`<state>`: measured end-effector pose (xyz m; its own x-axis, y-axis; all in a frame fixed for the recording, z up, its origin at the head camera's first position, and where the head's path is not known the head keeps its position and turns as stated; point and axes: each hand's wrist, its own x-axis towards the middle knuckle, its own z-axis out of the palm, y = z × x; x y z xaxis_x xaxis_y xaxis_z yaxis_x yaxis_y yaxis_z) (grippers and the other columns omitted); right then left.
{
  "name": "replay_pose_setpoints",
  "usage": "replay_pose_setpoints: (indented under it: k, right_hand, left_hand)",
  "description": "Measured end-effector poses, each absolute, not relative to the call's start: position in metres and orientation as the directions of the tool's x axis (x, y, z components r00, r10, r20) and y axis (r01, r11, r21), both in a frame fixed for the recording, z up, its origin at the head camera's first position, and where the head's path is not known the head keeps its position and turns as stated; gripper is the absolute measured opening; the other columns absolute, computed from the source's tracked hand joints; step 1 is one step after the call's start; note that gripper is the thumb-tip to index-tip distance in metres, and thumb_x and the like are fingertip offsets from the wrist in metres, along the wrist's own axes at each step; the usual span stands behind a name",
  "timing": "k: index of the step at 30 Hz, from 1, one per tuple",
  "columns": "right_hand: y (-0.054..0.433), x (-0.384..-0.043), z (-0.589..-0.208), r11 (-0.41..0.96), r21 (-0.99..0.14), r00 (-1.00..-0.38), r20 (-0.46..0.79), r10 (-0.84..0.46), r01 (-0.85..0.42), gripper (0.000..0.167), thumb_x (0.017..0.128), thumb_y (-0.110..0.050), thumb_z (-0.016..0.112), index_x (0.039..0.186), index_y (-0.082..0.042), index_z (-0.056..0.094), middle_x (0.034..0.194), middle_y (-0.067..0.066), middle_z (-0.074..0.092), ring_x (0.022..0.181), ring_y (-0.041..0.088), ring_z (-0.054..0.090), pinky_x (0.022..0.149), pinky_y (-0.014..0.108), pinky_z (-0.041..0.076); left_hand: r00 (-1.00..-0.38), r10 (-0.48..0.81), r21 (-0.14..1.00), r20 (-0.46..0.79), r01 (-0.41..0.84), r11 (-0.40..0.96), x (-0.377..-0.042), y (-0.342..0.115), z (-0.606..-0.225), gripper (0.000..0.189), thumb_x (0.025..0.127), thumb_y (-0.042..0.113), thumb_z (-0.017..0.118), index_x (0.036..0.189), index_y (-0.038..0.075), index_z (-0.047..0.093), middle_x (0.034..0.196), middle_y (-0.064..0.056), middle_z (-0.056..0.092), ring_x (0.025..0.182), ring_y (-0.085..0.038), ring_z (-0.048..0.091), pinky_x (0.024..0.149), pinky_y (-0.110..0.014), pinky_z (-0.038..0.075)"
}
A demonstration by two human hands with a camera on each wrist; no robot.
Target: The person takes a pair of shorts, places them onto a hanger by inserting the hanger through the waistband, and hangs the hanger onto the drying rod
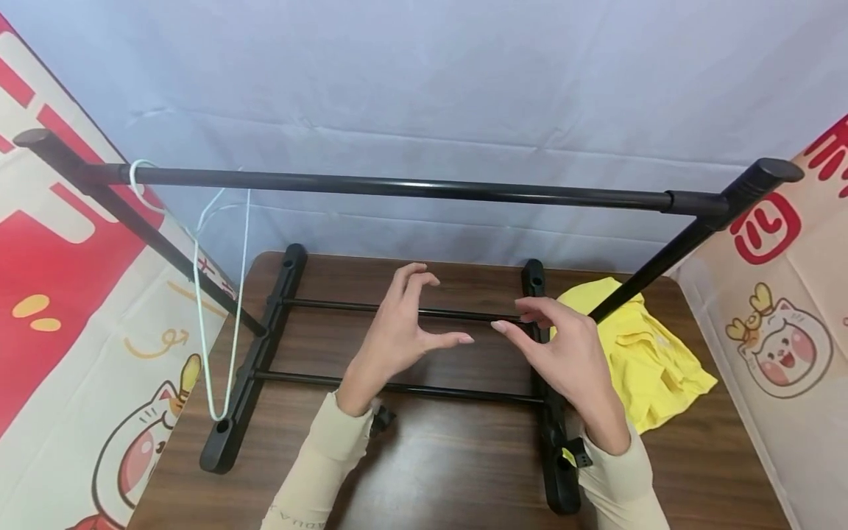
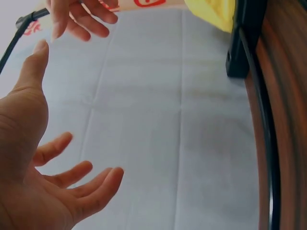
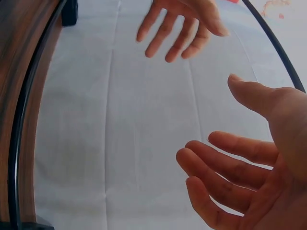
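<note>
While the left hand [image 1: 391, 331] and right hand [image 1: 573, 353] face each other, each grip is apart, thumb spread from bent fingers, seen against the lower rods [image 1: 450, 393] of the black rack [image 1: 464, 190]. Brown and wood-grained, the bench [image 1: 430, 456] has rounded far corners and a soft sheen toward the front. It carries the rack on two long feet [image 1: 559, 478], the top bar [image 1: 331, 181] running across before a pale, creased sheet [image 1: 424, 88] that fills the back. A pale hanger [image 1: 202, 324] is hooked over the bar's left end, its lower edge seen in front of the left foot. Crumpled on the bench's right side, beside the right foot, lies a yellow cloth [image 1: 652, 361]. Printed coverings stand on both sides: the left panel [image 1: 40, 258] shows red and white shapes and a cartoon cat, the right panel [image 1: 795, 309] a red emblem above a smiling cat face.
</note>
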<state>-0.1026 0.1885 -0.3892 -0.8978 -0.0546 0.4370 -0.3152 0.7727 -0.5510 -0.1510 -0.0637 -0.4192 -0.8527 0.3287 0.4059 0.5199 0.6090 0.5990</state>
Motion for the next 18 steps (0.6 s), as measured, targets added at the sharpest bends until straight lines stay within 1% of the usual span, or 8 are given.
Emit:
replay_pose_setpoints:
  k: [3, 5, 7, 10, 11, 12, 16, 18]
  right_hand:
    - [0.194, -0.097, -0.390, 0.756, -0.577, -0.892, 0.452, -0.020, -0.309, 0.036, 0.085, -0.030, 0.089, 0.114, -0.011, 0.078, 0.096, 0.007, 0.080, 0.086, 0.023, 0.075, 0.079, 0.028, 0.057]
    - [0.197, -0.093, -0.389, 0.743, -0.591, -0.879, 0.476, 0.007, -0.314, 0.035, 0.085, -0.027, 0.090, 0.113, -0.012, 0.079, 0.096, 0.006, 0.081, 0.085, 0.025, 0.076, 0.077, 0.014, 0.051]
    - [0.200, -0.090, -0.388, 0.731, -0.603, -0.866, 0.500, 0.032, -0.321, 0.035, 0.083, -0.023, 0.091, 0.113, -0.010, 0.079, 0.095, 0.007, 0.082, 0.084, 0.027, 0.076, 0.076, 0.005, 0.045]
    - [0.203, -0.087, -0.385, 0.725, -0.608, -0.852, 0.521, 0.057, -0.323, 0.036, 0.081, -0.019, 0.092, 0.113, -0.009, 0.079, 0.094, 0.008, 0.082, 0.084, 0.028, 0.076, 0.077, 0.003, 0.044]
    - [0.204, -0.086, -0.385, 0.724, -0.611, -0.850, 0.523, 0.064, -0.321, 0.036, 0.080, -0.019, 0.093, 0.112, -0.009, 0.079, 0.093, 0.008, 0.082, 0.084, 0.026, 0.076, 0.077, 0.003, 0.044]
    - [0.206, -0.085, -0.384, 0.723, -0.613, -0.848, 0.525, 0.073, -0.318, 0.036, 0.080, -0.018, 0.093, 0.111, -0.008, 0.080, 0.092, 0.008, 0.082, 0.082, 0.022, 0.076, 0.077, 0.004, 0.044]
    - [0.214, -0.081, -0.384, 0.712, -0.628, -0.833, 0.543, 0.109, -0.316, 0.032, 0.080, -0.014, 0.092, 0.108, -0.004, 0.079, 0.089, 0.011, 0.081, 0.081, -0.006, 0.069, 0.076, 0.005, 0.046]
    - [0.219, -0.078, -0.384, 0.704, -0.638, -0.820, 0.556, 0.139, -0.314, 0.031, 0.080, -0.011, 0.092, 0.106, -0.002, 0.079, 0.087, 0.009, 0.081, 0.083, -0.017, 0.063, 0.075, 0.005, 0.046]
  left_hand:
    - [-0.839, 0.349, 0.629, 0.417, 0.544, 0.555, -0.146, -0.054, -0.424, 0.086, 0.069, 0.051, 0.097, 0.130, 0.010, 0.053, 0.152, -0.011, 0.045, 0.128, -0.028, 0.058, 0.104, -0.045, 0.055]
    - [-0.828, 0.368, 0.640, 0.424, 0.561, 0.525, -0.141, -0.047, -0.428, 0.082, 0.070, 0.049, 0.097, 0.129, 0.011, 0.054, 0.149, -0.010, 0.047, 0.126, -0.027, 0.059, 0.103, -0.044, 0.055]
    - [-0.822, 0.383, 0.653, 0.421, 0.568, 0.501, -0.137, -0.040, -0.432, 0.079, 0.072, 0.048, 0.096, 0.129, 0.012, 0.055, 0.147, -0.009, 0.048, 0.127, -0.026, 0.058, 0.103, -0.043, 0.055]
    - [-0.816, 0.406, 0.676, 0.410, 0.571, 0.465, -0.131, -0.030, -0.439, 0.077, 0.073, 0.046, 0.096, 0.131, 0.014, 0.057, 0.145, -0.007, 0.050, 0.127, -0.025, 0.058, 0.104, -0.042, 0.055]
    - [-0.817, 0.413, 0.684, 0.403, 0.568, 0.457, -0.128, -0.027, -0.441, 0.077, 0.074, 0.046, 0.095, 0.132, 0.015, 0.057, 0.144, -0.006, 0.050, 0.128, -0.024, 0.058, 0.105, -0.042, 0.055]
    - [-0.814, 0.421, 0.689, 0.400, 0.570, 0.448, -0.126, -0.025, -0.442, 0.077, 0.074, 0.046, 0.096, 0.133, 0.014, 0.057, 0.143, -0.006, 0.051, 0.128, -0.024, 0.058, 0.105, -0.042, 0.055]
    - [-0.814, 0.440, 0.691, 0.380, 0.566, 0.450, -0.119, -0.015, -0.445, 0.086, 0.073, 0.047, 0.095, 0.141, 0.013, 0.055, 0.143, -0.005, 0.055, 0.132, -0.022, 0.056, 0.109, -0.042, 0.053]
    - [-0.820, 0.440, 0.688, 0.367, 0.558, 0.465, -0.116, -0.010, -0.444, 0.094, 0.072, 0.050, 0.095, 0.147, 0.013, 0.052, 0.145, -0.005, 0.055, 0.136, -0.023, 0.053, 0.112, -0.042, 0.052]
